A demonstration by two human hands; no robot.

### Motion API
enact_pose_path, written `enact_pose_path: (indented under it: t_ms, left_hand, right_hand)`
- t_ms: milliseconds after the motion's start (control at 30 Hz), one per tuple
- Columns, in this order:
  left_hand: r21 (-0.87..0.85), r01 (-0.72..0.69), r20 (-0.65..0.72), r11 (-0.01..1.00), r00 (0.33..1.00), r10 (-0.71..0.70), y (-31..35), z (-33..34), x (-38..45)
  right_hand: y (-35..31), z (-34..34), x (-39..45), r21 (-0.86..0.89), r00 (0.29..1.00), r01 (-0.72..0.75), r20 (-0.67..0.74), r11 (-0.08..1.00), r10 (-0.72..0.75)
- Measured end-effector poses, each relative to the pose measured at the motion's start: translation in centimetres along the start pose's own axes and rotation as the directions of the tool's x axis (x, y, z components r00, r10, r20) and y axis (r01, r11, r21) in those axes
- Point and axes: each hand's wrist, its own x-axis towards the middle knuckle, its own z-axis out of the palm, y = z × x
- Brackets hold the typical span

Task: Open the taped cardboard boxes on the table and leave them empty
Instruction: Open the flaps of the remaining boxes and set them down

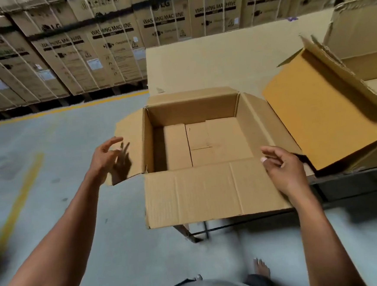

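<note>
An open brown cardboard box (194, 110) sits at the table's left end with all its flaps folded outward; only its bare bottom panels show inside. My left hand (107, 156) hovers just off the box's left flap, fingers spread and holding nothing. My right hand (282, 169) is over the near right corner, above the front flap, fingers loosely apart and empty. A second opened box (320, 114) lies tilted to the right, its yellow-brown inside facing me.
A large flat cardboard sheet (221, 61) stands behind the open box. More cardboard boxes (359, 39) pile at the far right. The dark table edge (347, 173) and metal legs (205, 230) show below. Stacked washing machine cartons (107, 43) line the far side of the grey floor.
</note>
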Motion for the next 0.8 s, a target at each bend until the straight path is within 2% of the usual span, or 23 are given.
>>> enact_pose_path:
  t_ms: [167,300,400,600,800]
  left_hand:
    - [-0.009,0.017,0.106,1.0,0.994,-0.016,-2.2,-2.1,1.1]
    - [-0.172,0.061,0.003,0.983,0.998,-0.061,-2.2,-3.6,2.0]
    - [-0.223,0.05,0.076,0.974,0.997,-0.034,-1.0,-4.4,2.5]
    - [-0.076,-0.085,0.138,0.993,0.986,0.095,2.5,-5.0,3.3]
    - [0.028,-0.137,0.172,0.99,0.977,0.13,2.6,-6.1,3.4]
  right_hand:
    - [0.4,1.4,-3.5,0.035,0.995,-0.066,-0.075,0.997,0.068]
    - [-0.2,1.1,-4.7,0.051,0.994,-0.072,-0.078,0.996,0.076]
    - [-0.8,0.7,-4.9,0.05,0.994,-0.066,-0.081,0.997,0.07]
    - [-3.7,0.4,-3.4,0.016,0.998,-0.013,-0.057,1.0,0.013]
    - [-5.3,0.3,-0.1,-0.098,1.0,0.014,0.017,0.995,-0.012]
